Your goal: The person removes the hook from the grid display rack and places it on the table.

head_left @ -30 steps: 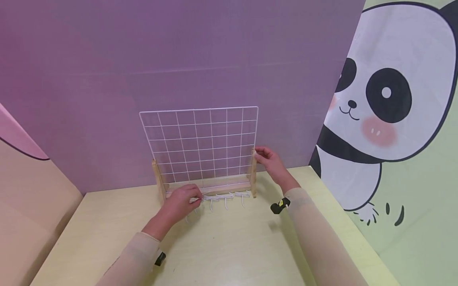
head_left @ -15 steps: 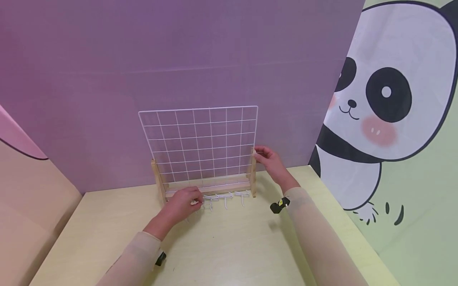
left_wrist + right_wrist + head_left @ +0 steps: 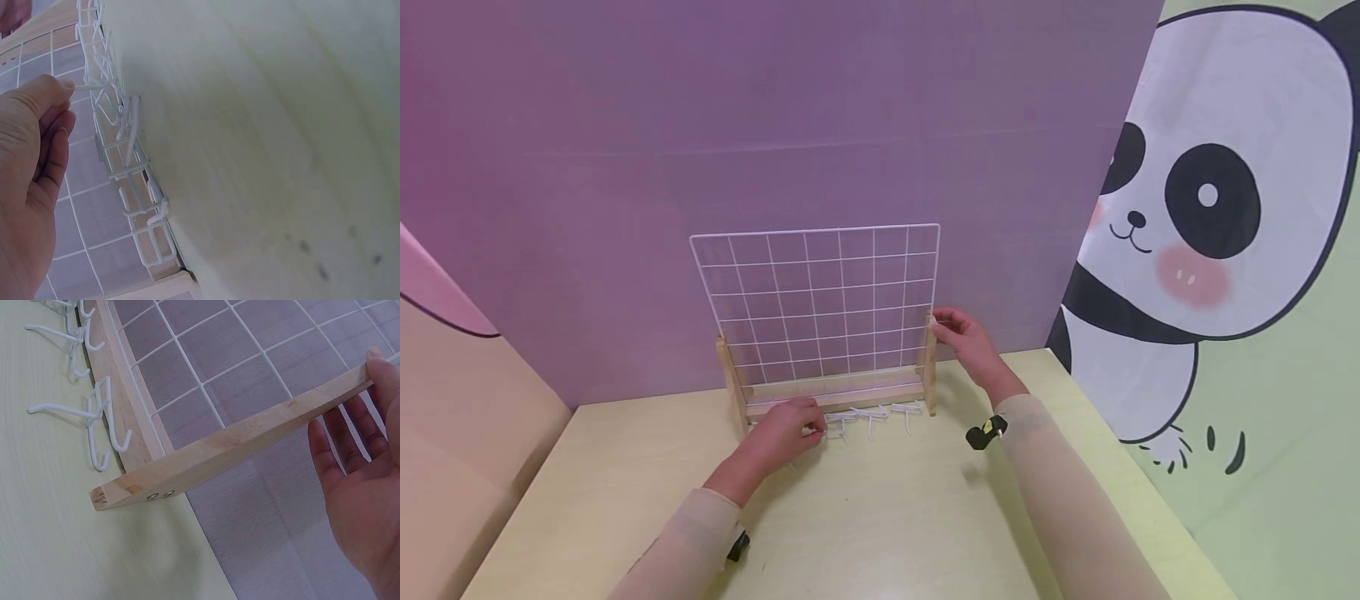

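Observation:
A white wire grid panel (image 3: 820, 304) stands upright in a wooden stand (image 3: 931, 375) near the back of the table. Along the stand's base bar lie several white wire hooks (image 3: 906, 408), their prongs pointing forward. My left hand (image 3: 786, 437) is low at the left part of this row, and in the left wrist view its thumb and forefinger pinch the end of a wire hook (image 3: 90, 87) among the others. My right hand (image 3: 973, 346) grips the top of the right wooden upright (image 3: 250, 434), thumb on one side and fingers on the other.
The pale wooden table (image 3: 880, 517) runs up to a purple wall (image 3: 850, 108) right behind the grid. On the right rises a green wall with a panda picture (image 3: 1210, 200). Each wrist wears a small black camera (image 3: 987, 432).
My left hand has lowered slightly toward the table, and a hook by its fingertips has shifted beside its neighbour. The right hand and the grid stay in place.

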`<action>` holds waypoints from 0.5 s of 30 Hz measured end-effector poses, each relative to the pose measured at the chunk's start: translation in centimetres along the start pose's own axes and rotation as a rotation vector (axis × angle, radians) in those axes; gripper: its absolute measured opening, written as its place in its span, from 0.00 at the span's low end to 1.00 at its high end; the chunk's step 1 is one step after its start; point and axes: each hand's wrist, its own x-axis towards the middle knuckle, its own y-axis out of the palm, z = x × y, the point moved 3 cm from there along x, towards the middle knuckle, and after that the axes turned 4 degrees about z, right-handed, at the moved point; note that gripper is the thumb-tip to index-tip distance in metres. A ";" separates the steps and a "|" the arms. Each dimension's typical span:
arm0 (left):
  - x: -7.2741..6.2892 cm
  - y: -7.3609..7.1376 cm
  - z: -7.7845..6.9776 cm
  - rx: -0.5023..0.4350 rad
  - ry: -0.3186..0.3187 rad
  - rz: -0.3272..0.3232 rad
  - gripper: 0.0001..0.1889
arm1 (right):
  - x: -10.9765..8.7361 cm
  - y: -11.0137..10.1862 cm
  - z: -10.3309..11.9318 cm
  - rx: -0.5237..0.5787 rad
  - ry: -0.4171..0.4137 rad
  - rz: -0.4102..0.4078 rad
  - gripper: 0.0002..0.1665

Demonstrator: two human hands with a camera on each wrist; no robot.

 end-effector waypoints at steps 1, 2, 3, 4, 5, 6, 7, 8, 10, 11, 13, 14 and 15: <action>-0.1 0.0 0.0 0.001 0.001 -0.002 0.09 | 0.0 0.0 0.0 -0.002 0.001 0.001 0.20; -0.1 0.1 0.0 -0.004 0.003 -0.002 0.09 | 0.0 0.0 -0.1 -0.001 0.002 0.001 0.20; -0.1 0.1 0.0 -0.008 0.008 -0.003 0.10 | 0.0 0.0 -0.1 0.000 0.000 0.004 0.20; -0.2 0.1 0.0 -0.012 0.009 -0.002 0.10 | 0.1 0.0 -0.1 0.001 0.000 0.005 0.20; -0.2 0.1 0.0 -0.020 0.011 -0.002 0.11 | 0.1 -0.1 -0.2 0.000 0.001 0.008 0.19; -0.2 0.1 0.0 -0.030 0.010 -0.001 0.11 | 0.1 -0.1 -0.2 0.002 0.002 0.009 0.19; -0.3 0.1 0.0 -0.036 0.007 0.003 0.11 | 0.2 -0.1 -0.2 0.002 0.002 0.011 0.20; -0.3 0.1 0.0 -0.040 0.001 0.010 0.11 | 0.2 -0.1 -0.2 0.001 0.002 0.014 0.20; -0.5 0.2 0.0 -0.045 -0.011 0.027 0.09 | 0.2 -0.1 -0.2 -0.008 0.006 0.017 0.20; -0.5 0.3 0.0 -0.043 -0.014 0.032 0.08 | 0.2 -0.1 -0.2 -0.010 0.008 0.018 0.20; -0.6 0.4 -0.1 -0.036 -0.027 0.051 0.05 | 0.1 -0.1 -0.2 -0.015 0.011 0.020 0.20; -0.7 0.5 -0.1 -0.037 -0.031 0.058 0.04 | 0.1 -0.1 -0.2 -0.017 0.012 0.021 0.20; -0.8 0.5 -0.1 -0.037 -0.032 0.061 0.04 | 0.0 -0.1 -0.2 -0.019 0.014 0.021 0.21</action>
